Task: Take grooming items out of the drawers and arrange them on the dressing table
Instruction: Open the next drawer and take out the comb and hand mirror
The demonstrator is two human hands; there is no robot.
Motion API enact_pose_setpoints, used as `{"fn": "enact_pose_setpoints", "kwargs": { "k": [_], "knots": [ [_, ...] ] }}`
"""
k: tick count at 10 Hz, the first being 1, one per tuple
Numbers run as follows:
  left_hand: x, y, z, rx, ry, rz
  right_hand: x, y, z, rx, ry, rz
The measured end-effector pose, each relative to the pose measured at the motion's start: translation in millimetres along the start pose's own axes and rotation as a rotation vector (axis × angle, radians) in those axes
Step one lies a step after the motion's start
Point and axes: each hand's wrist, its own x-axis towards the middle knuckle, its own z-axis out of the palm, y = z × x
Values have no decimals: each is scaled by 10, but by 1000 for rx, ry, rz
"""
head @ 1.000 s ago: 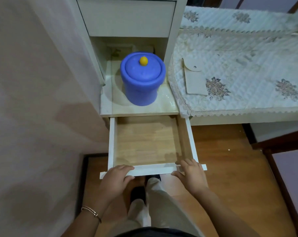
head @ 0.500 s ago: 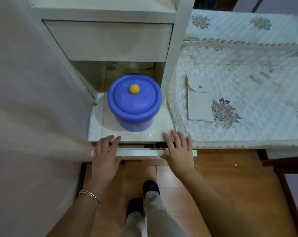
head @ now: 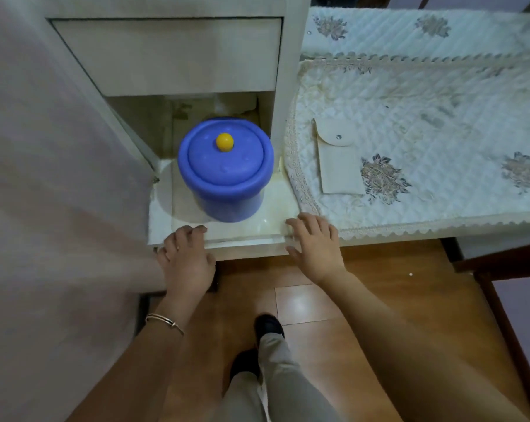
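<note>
The lower drawer of the white unit sits pushed in, only its white front showing under the shelf edge. My left hand rests flat against that front at the left, fingers curled over the shelf lip. My right hand lies open at the right end of the front, fingers spread and touching the shelf corner. Neither hand holds anything. A blue round container with a yellow knob on its lid stands on the shelf just behind my hands. The upper drawer is closed above it.
The dressing table to the right wears a quilted white cover with a lace border; a cream snap pouch lies on it. A pale wall runs along the left. Below is wooden floor, with my legs and dark shoes.
The empty lower drawer, wide open a second ago, has been pushed fully in by both hands. The view has moved closer to the unit.
</note>
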Motion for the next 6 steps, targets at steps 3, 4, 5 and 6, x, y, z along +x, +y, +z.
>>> {"fn": "enact_pose_setpoints", "kwargs": {
  "k": [3, 4, 5, 6],
  "knots": [
    [-1476, -625, 382, -337, -764, 93, -2249, 236, 73, 517, -333, 793],
    [-1794, -739, 617, -451, -869, 8, -3082, 280, 246, 759, -404, 1141],
    [-2411, -1217, 990, -396, -1004, 133, -3804, 379, 480, 884, -397, 1362],
    [-3118, -1646, 1187, -411, -1058, 86, -4277, 520, 615, 920, -380, 1465]
  ]
}}
